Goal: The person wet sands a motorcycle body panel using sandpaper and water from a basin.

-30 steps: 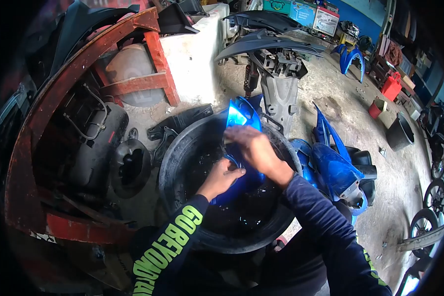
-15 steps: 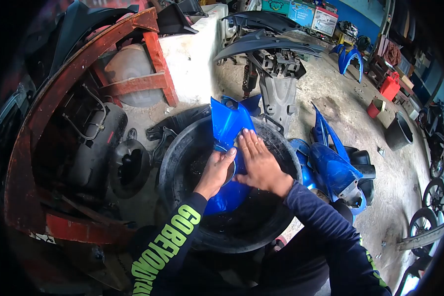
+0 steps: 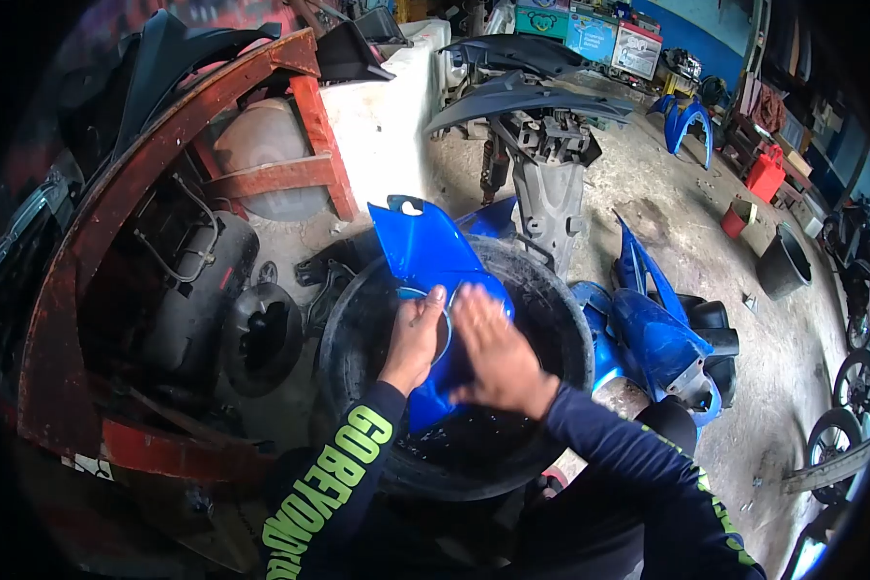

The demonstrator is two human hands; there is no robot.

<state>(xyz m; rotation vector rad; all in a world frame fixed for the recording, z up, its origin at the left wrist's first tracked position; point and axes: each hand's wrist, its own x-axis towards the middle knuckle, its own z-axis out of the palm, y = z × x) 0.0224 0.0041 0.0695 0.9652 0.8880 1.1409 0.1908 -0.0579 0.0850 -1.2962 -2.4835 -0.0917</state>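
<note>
A glossy blue motorcycle body panel [image 3: 432, 240] is tilted over a wide black tub [image 3: 336, 333], its lower part down inside the rim. My left hand [image 3: 416, 338] is closed on the panel at the edge of a round opening, thumb on top. My right hand [image 3: 501, 358] lies along the panel's right side with fingers stretched out and slightly blurred by motion. Whether anything is under that palm is hidden. Water drops or specks show in the dark bottom of the tub.
More blue panels [image 3: 659, 338] lie on the concrete floor to the right. A bare scooter frame [image 3: 548, 193] stands beyond the tub. At left are a red wooden frame [image 3: 271, 177] and a black tank [image 3: 198, 280]. A black bucket [image 3: 783, 261] sits far right.
The panel has tipped to the left at its top and turned. My right hand has slid down and a little toward me along it. My left hand keeps its hold.
</note>
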